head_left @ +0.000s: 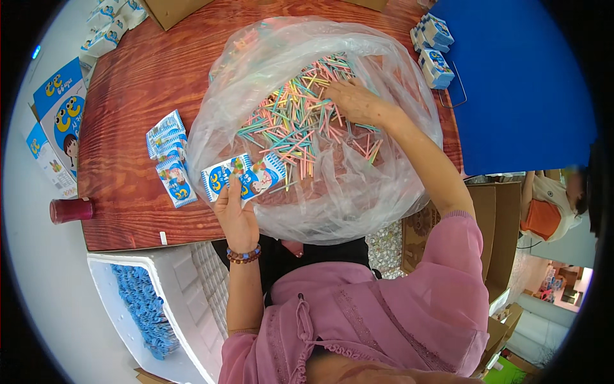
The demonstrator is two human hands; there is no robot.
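Observation:
My left hand (238, 214) pinches a small blue-and-white printed packet (220, 176) between thumb and fingers at the near left edge of a clear plastic bag (281, 221). A second, similar packet end (270, 171) overlaps it on the right; I cannot tell whether it is a separate packet. Inside the spread bag lies a heap of thin pastel sticks (288, 121) in pink, yellow and blue-green. At the heap's right side my right hand (355, 102) curls its fingers down onto the sticks, with the fingertips partly hidden among them.
Left of the bag, several matching packets (171, 153) lie overlapped on the red wood-grain table (128, 211). A red cup (71, 210) stands at the left edge. Packet stacks (436, 68) sit far right. Below left, a white foam box (121, 307) holds blue packets. Cardboard boxes (499, 230) stand right.

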